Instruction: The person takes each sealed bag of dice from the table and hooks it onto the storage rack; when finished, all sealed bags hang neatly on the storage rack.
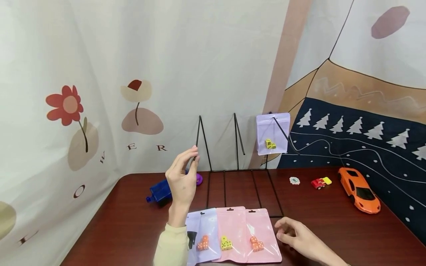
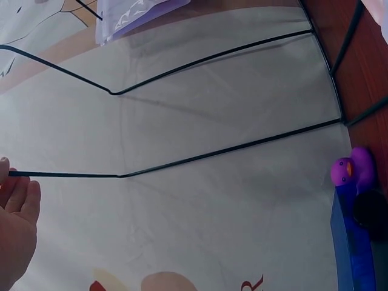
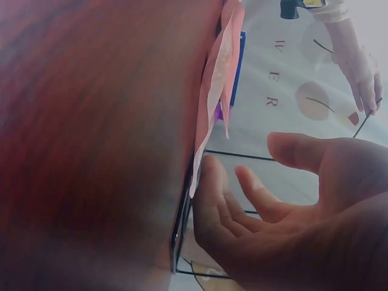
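Observation:
A black wire rack stands at the back of the table, its prongs sloping forward. My left hand pinches the front end of its leftmost prong between thumb and fingertips. From the rightmost prong hangs a lilac pouch with yellow dice. Overlapping pouches lie at the table's front: a pink one with orange dice, a pink one with yellow dice, and a lilac one with orange dice. Beside the right pink pouch is my right hand, fingers loosely bent, holding nothing.
Behind my left hand are a blue toy and a purple rubber duck. A poker chip, a small red and yellow toy car and an orange toy car stand at the right. A printed cloth hangs behind.

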A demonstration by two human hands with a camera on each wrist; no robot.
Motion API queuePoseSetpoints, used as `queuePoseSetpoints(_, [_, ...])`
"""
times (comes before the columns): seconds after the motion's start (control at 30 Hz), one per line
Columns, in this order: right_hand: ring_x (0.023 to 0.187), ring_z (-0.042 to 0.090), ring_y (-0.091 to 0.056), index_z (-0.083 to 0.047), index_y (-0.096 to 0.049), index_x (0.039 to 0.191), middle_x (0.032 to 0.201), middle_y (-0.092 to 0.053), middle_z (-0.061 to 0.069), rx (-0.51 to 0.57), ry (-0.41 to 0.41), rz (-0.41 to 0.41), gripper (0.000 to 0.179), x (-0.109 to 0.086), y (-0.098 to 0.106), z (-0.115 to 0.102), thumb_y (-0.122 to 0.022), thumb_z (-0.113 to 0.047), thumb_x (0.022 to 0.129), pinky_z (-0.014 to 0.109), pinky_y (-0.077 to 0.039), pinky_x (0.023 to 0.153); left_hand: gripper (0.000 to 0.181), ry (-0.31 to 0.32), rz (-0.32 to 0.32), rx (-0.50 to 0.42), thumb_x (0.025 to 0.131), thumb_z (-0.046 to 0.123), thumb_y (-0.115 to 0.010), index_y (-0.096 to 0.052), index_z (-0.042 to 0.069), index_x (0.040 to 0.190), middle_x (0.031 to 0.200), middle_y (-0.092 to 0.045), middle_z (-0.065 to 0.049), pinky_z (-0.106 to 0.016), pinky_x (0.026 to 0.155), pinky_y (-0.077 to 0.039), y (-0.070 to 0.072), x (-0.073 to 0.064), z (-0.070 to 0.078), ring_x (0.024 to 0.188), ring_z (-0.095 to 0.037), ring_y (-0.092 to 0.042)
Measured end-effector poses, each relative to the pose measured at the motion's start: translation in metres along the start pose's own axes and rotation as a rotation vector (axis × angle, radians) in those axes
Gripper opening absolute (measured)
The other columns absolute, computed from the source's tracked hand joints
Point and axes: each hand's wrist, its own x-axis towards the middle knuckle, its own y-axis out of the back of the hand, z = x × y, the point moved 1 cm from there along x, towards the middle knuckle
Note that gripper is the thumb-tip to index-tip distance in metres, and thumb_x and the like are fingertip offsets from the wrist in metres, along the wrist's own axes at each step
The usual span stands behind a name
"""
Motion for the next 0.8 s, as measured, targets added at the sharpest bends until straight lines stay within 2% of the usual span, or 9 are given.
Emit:
queuePoseSetpoints(0.23, [0.066,0.017,-0.055,0.006,-0.054,0.111,0.087,-0.058,0.010,0.092,-0.011,-0.115,0.020,0.0013,-0.0027,0.0030,-0.054,-0.004,0.093,0.028,-0.050,0.052,0.021,0.007,0.000,-0.018,0.079,-0.019,-0.065,-0.069,-0.007,0.095,0.102,-0.067,-0.021,-0.040,0.090,-0.051,0.0010,-0.0001,0.0005,0.099,-0.036,-0.064])
queuePoseSetpoints(0.47, [0.063,0.016,-0.051,0.004,-0.055,0.110,0.084,-0.058,0.008,0.026,-0.035,-0.119,0.020,0.0009,-0.0035,0.0034,-0.055,-0.007,0.094,0.024,-0.046,0.051,0.021,0.007,-0.003,-0.011,0.078,-0.019,-0.066,-0.069,-0.006,0.095,0.102,-0.067,-0.021,-0.040,0.090,-0.051,0.0010,0.0009,0.0002,0.099,-0.035,-0.064])
queuePoseSetpoints(0.57, [0.064,0.017,-0.053,0.005,-0.055,0.111,0.084,-0.058,0.009,0.063,-0.032,-0.142,0.021,0.0029,-0.0049,0.0029,-0.054,-0.006,0.093,0.025,-0.048,0.052,0.022,0.006,-0.004,-0.007,0.078,-0.019,-0.066,-0.069,-0.006,0.095,0.103,-0.067,-0.021,-0.040,0.090,-0.051,0.0016,0.0009,-0.0002,0.099,-0.035,-0.064])
queuePoseSetpoints(0.8, [0.069,0.015,-0.056,0.011,-0.060,0.106,0.090,-0.061,0.010,0.076,-0.044,-0.156,0.022,0.0029,-0.0042,0.0051,-0.054,-0.005,0.093,0.026,-0.051,0.055,0.022,0.008,-0.007,-0.009,0.078,-0.019,-0.065,-0.069,-0.006,0.096,0.103,-0.067,-0.020,-0.040,0.090,-0.051,0.0017,-0.0001,-0.0009,0.099,-0.035,-0.064])
